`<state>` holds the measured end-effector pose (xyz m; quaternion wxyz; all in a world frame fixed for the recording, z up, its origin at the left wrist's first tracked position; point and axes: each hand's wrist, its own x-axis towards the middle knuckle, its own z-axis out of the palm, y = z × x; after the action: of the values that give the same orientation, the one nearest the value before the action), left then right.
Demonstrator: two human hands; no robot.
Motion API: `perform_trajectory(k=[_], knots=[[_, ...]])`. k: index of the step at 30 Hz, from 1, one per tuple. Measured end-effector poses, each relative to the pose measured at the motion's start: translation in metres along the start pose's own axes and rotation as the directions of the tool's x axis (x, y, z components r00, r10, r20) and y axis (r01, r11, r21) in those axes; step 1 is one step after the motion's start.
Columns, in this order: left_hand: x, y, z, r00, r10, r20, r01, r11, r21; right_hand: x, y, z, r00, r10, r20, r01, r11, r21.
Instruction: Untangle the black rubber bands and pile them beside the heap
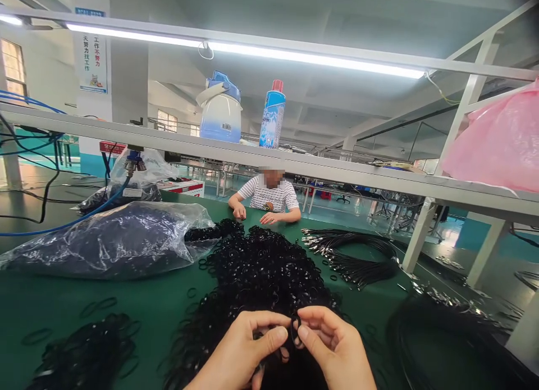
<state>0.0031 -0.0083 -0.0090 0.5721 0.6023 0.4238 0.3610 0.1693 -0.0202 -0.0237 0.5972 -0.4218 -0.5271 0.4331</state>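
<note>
Between my two hands is a small black rubber ring (296, 331), stood on edge. My right hand (337, 348) pinches it between thumb and forefinger. From the other side, my left hand (252, 345) has its thumb and fingertips closed at the ring's left edge, and something dark shows under its fingers. Both hands are above a large heap of black rubber rings (269, 261) spread over the green table (160, 300). At the lower left lies a smaller pile of black rings (84, 350), with a few loose ones around it.
A clear plastic bag (122, 238) of black rings lies left of the heap. Bundles of black cables with metal ends (357, 255) lie on the right. Across the table sits a person (272, 196). Overhead, a shelf (337, 168) carries a jug (221, 112), a spray can (273, 117) and a pink bag (497, 143).
</note>
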Motion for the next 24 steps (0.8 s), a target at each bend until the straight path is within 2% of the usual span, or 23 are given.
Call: perform_trajectory(k=[4,8,10,13,15,20,24], knots=[[0.0,0.001,-0.003,0.999,-0.035,-0.015,0.034,0.999,-0.021,0.001,-0.004,-0.007,0.997,0.018,0.078,-0.011,0.996,-0.089],[-0.001,0.001,-0.003,0.998,-0.051,-0.027,0.051,0.999,-0.016,-0.001,-0.005,-0.007,0.994,-0.049,0.103,0.08,0.942,-0.326],[-0.002,-0.001,-0.001,0.999,-0.025,-0.024,0.024,1.0,-0.012,-0.003,-0.001,-0.002,0.99,-0.052,0.132,0.098,0.925,-0.367],[-0.002,-0.001,0.0,1.0,0.025,-0.017,-0.025,1.0,-0.019,-0.005,0.004,0.003,0.984,-0.053,0.168,0.107,0.938,-0.33],[-0.002,0.0,0.0,1.0,0.017,-0.007,-0.018,0.999,-0.03,-0.004,0.004,0.002,0.987,-0.05,0.156,0.098,0.943,-0.319],[-0.004,0.008,-0.004,0.997,-0.073,-0.023,0.073,0.997,-0.03,0.001,-0.005,-0.01,0.998,0.029,0.059,-0.011,0.958,-0.288],[-0.005,0.009,-0.002,0.999,-0.039,-0.025,0.039,0.999,0.005,0.001,-0.003,-0.008,1.0,0.014,-0.02,-0.019,0.975,-0.219]])
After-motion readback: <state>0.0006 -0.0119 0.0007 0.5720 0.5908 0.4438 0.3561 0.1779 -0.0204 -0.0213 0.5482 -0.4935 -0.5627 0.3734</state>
